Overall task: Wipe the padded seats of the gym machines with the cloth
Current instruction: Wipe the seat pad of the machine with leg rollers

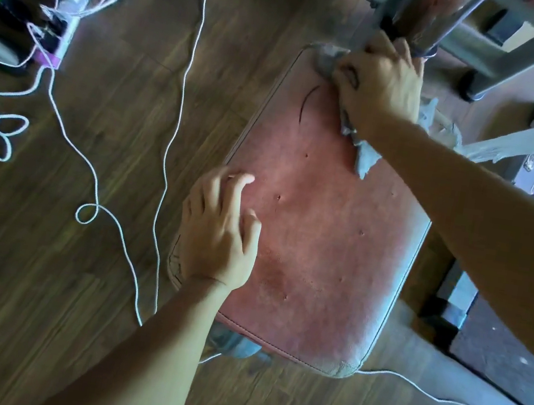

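Head-worn view, close, steeply down onto padded seat (314, 244).

— What covers the reddish-pink padded seat (314, 244)?
— Worn, matt leather-like upholstery, scuffed and dimpled, with stitched piping along its edge.
— And the crumpled grey cloth (364, 158)?
— Soft woven fabric, matt.
— The floor?
— Dark brown wood-grain plank floor (43, 255), slight sheen. The grey metal frame (490, 41) behind looks smooth and painted.

Seat (321, 245) centre free; metal frame (469, 42) blocks far end.
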A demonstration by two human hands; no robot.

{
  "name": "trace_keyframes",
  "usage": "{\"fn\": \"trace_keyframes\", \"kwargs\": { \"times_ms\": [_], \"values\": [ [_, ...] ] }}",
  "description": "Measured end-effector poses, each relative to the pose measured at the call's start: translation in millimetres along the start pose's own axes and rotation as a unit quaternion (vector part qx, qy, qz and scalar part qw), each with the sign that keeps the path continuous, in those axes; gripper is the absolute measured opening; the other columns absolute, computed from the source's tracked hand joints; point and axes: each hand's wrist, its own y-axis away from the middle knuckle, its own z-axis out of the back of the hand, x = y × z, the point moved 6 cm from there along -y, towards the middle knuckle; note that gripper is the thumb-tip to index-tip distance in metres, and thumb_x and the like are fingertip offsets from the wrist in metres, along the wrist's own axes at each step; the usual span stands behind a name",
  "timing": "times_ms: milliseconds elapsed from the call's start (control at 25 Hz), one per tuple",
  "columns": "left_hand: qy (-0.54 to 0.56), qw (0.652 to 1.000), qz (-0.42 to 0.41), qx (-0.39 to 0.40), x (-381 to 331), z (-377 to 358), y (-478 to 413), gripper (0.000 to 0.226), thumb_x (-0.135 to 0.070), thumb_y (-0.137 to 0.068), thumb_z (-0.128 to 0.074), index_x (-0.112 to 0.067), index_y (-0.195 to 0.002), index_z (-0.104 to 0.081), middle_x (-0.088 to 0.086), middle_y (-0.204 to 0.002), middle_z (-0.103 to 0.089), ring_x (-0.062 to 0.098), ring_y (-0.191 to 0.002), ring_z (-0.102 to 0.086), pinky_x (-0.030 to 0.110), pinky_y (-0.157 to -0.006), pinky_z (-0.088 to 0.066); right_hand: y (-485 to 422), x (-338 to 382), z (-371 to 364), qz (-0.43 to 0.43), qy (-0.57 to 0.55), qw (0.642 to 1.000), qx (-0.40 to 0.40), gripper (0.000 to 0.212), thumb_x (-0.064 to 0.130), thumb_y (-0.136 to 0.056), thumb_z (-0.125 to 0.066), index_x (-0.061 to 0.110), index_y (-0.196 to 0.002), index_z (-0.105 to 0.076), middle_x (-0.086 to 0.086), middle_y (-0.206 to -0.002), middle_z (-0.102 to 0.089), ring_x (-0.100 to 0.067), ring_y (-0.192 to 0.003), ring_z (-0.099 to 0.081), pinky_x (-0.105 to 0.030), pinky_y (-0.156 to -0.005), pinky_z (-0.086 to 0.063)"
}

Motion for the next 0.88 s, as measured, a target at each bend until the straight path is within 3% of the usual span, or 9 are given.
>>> {"fn": "trace_keyframes", "kwargs": {
  "times_ms": [80, 120, 320, 480, 520, 640, 680, 800, 880],
  "values": [
    [0.0, 1.0, -0.001, 0.0, 0, 0, -1, 0.044, -0.022, -0.083, -0.052, -0.018, -0.126, -0.058, 0.003, -0.135, -0.052, 0.026, -0.124, -0.047, 0.039, -0.106, -0.037, -26, -4, -3, -0.089, 0.005, 0.996, 0.011, 0.029, 0.041, -0.095, -0.051, 0.025, -0.108, -0.072, -0.003, -0.122, -0.059, -0.032, -0.117, -0.05, -0.043, -0.096, -0.037],
    [0.001, 1.0, 0.003, 0.001, 1, 0, -1, 0.044, -0.022, -0.083, -0.052, -0.018, -0.126, -0.059, 0.004, -0.135, -0.053, 0.026, -0.123, -0.048, 0.039, -0.105, -0.037, -18, 5, -4, -0.083, 0.008, 0.996, 0.014, 0.029, 0.04, -0.095, -0.051, 0.025, -0.106, -0.073, -0.003, -0.12, -0.06, -0.032, -0.115, -0.051, -0.043, -0.094, -0.039],
    [0.002, 1.0, 0.001, 0.009, 0, 1, -2, 0.044, -0.024, -0.082, -0.052, -0.018, -0.125, -0.059, 0.004, -0.133, -0.053, 0.028, -0.121, -0.05, 0.042, -0.104, -0.039, 56, 40, -3, 0.212, -0.037, 0.976, 0.02, 0.02, 0.038, -0.095, -0.061, 0.024, -0.1, -0.075, -0.002, -0.1, -0.065, -0.031, -0.091, -0.058, -0.04, -0.076, -0.045],
    [0.003, 1.0, 0.006, 0.006, 1, 1, -3, 0.044, -0.024, -0.082, -0.051, -0.018, -0.125, -0.059, 0.004, -0.134, -0.053, 0.028, -0.122, -0.05, 0.042, -0.104, -0.039, 22, 35, -3, -0.007, -0.058, 0.998, 0.026, 0.02, 0.037, -0.091, -0.06, 0.026, -0.1, -0.074, -0.001, -0.1, -0.061, -0.03, -0.101, -0.056, -0.042, -0.086, -0.042],
    [0.003, 1.0, 0.005, 0.008, 0, 2, -2, 0.044, -0.024, -0.082, -0.05, -0.018, -0.125, -0.059, 0.003, -0.134, -0.053, 0.028, -0.122, -0.05, 0.042, -0.104, -0.039, 32, 44, -3, -0.001, -0.069, 0.997, 0.027, 0.019, 0.036, -0.09, -0.061, 0.026, -0.099, -0.074, -0.001, -0.099, -0.06, -0.029, -0.099, -0.056, -0.04, -0.083, -0.04],
    [0.0, 1.0, 0.004, 0.007, 1, 0, -3, 0.045, -0.025, -0.082, -0.05, -0.017, -0.126, -0.058, 0.003, -0.134, -0.053, 0.027, -0.121, -0.049, 0.043, -0.103, -0.04, 54, 59, -2, 0.194, -0.068, 0.978, 0.038, 0.017, 0.035, -0.092, -0.059, 0.024, -0.094, -0.073, -0.002, -0.096, -0.063, -0.03, -0.09, -0.058, -0.039, -0.074, -0.041],
    [-0.003, 1.0, 0.008, 0.004, 2, -1, -3, 0.045, -0.025, -0.082, -0.049, -0.017, -0.125, -0.058, 0.002, -0.134, -0.053, 0.027, -0.12, -0.049, 0.043, -0.102, -0.04, 35, 49, -2, 0.195, -0.045, 0.98, 0.025, 0.019, 0.035, -0.093, -0.057, 0.024, -0.095, -0.073, -0.003, -0.101, -0.065, -0.032, -0.094, -0.059, -0.04, -0.075, -0.042],
    [-0.009, 1.0, 0.0, -0.003, -1, 0, 0, 0.045, -0.024, -0.082, -0.05, -0.017, -0.125, -0.059, 0.003, -0.135, -0.053, 0.027, -0.12, -0.049, 0.042, -0.101, -0.039, -38, 6, -11, -0.029, 0.008, 0.999, 0.031, 0.03, 0.038, -0.096, -0.049, 0.022, -0.111, -0.069, -0.005, -0.125, -0.059, -0.032, -0.12, -0.052, -0.044, -0.092, -0.041],
    [-0.013, 1.0, -0.003, -0.006, 0, 0, -1, 0.045, -0.023, -0.081, -0.05, -0.017, -0.125, -0.059, 0.004, -0.135, -0.054, 0.026, -0.121, -0.049, 0.042, -0.101, -0.038, -50, 5, -15, -0.092, 0.007, 0.995, 0.048, 0.034, 0.037, -0.097, -0.044, 0.021, -0.116, -0.067, -0.005, -0.131, -0.055, -0.032, -0.125, -0.048, -0.045, -0.095, -0.04]
  ]
}}
